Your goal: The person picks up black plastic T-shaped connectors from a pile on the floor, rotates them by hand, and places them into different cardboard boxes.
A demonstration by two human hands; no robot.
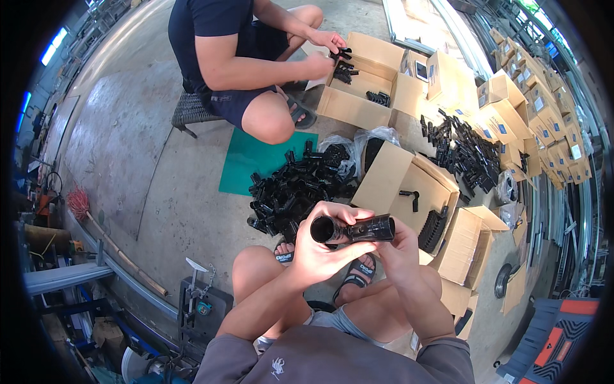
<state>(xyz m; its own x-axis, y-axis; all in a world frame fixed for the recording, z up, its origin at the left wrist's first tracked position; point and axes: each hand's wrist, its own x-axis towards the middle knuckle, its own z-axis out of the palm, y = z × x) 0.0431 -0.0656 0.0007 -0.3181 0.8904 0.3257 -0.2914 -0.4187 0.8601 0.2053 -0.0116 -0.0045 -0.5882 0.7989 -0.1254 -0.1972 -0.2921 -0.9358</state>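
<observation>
A black tubular pipe fitting [363,228] is held up in front of my lap, with one round open end facing up toward me on its left part. My left hand [318,256] closes around that left end. The fingers of my right hand [401,251] are wrapped about the other end. Just beyond them lies a heap of similar black fittings [291,192] on a green mat [240,168]. To the right of my hands an open cardboard box [382,176] contains one loose fitting and a row of neatly packed ones [433,228].
A person [224,64] sits on a low woven stool [192,110], handling black fittings over another open box [352,107]. More fittings [464,153] spread over the floor at right. Stacked cartons [550,121] stand behind. A red-headed broom [121,249] lies at left.
</observation>
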